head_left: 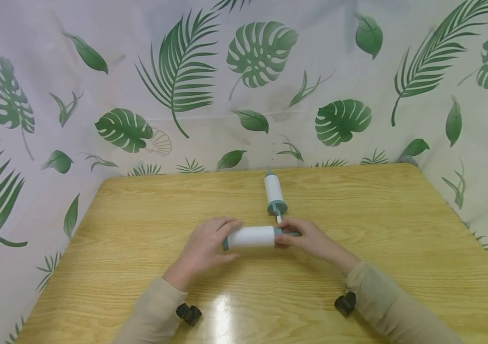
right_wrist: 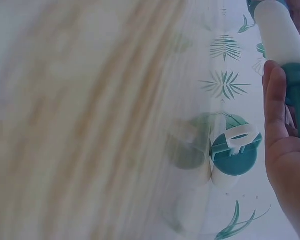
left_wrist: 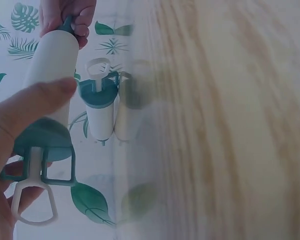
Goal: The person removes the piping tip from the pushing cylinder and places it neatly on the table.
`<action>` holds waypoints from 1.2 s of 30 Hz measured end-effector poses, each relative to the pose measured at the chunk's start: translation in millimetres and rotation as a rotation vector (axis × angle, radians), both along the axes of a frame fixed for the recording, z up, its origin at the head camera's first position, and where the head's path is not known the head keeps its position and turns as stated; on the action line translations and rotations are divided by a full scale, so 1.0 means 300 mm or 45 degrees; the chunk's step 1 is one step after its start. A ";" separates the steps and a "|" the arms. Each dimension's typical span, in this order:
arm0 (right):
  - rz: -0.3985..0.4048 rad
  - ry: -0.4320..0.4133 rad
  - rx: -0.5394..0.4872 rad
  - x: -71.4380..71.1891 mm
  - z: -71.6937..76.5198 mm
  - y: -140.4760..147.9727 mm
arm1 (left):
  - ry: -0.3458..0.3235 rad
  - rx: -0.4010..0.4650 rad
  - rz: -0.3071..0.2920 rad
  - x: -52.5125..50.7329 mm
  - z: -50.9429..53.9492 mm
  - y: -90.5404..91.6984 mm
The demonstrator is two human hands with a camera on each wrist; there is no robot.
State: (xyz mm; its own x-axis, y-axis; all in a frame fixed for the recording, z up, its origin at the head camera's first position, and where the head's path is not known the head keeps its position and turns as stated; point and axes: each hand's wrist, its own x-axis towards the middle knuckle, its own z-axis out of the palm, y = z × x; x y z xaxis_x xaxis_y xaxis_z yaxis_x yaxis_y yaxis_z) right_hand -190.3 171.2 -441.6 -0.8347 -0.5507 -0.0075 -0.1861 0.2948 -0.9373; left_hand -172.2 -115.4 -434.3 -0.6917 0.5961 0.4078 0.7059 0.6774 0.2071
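A white cylinder (head_left: 251, 237) with teal ends is held sideways above the table between both hands. The left hand (head_left: 209, 243) grips its left end, where the left wrist view shows a teal cap (left_wrist: 44, 137) with side loops and a white pull ring (left_wrist: 34, 202). At the other end, the right hand (head_left: 308, 239) pinches the teal nozzle end (right_wrist: 296, 82) with thumb and fingers. A second similar cylinder (head_left: 274, 188) lies on the table just beyond, its nozzle toward the wall and its ringed end toward the hands.
The wooden table (head_left: 140, 205) reaches back to a leaf-patterned wall covering (head_left: 209, 143). Small black devices (head_left: 189, 314) sit at both wrists, beside the beige sleeves.
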 end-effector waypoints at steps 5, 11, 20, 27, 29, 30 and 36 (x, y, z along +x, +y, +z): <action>0.007 -0.007 0.000 0.000 -0.007 0.011 | 0.001 0.026 0.003 0.000 -0.007 0.004; -0.012 0.034 0.053 0.001 -0.013 0.017 | -0.101 0.111 0.014 -0.001 -0.008 0.011; -0.043 0.194 0.137 0.001 -0.005 0.030 | -0.331 0.176 0.019 -0.007 0.007 0.016; -0.005 0.218 0.086 -0.001 -0.003 0.034 | -0.431 0.219 0.042 -0.008 0.001 0.014; 0.000 0.178 0.075 -0.001 -0.004 0.036 | -0.447 0.230 0.052 -0.009 -0.002 0.012; 0.004 0.158 0.077 -0.001 -0.005 0.037 | -0.454 0.239 0.054 -0.008 -0.002 0.011; 0.059 -0.011 0.085 -0.006 -0.011 0.047 | -0.472 0.248 0.068 -0.010 -0.009 0.008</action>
State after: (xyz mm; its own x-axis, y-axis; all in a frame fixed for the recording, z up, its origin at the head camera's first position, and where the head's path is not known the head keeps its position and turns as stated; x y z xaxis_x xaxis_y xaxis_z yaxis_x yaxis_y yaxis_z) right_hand -192.1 185.2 -445.0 -0.8082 -0.5866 -0.0528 -0.1927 0.3480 -0.9175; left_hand -175.3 -112.9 -437.1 -0.8404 0.4921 0.2271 0.5248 0.6341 0.5679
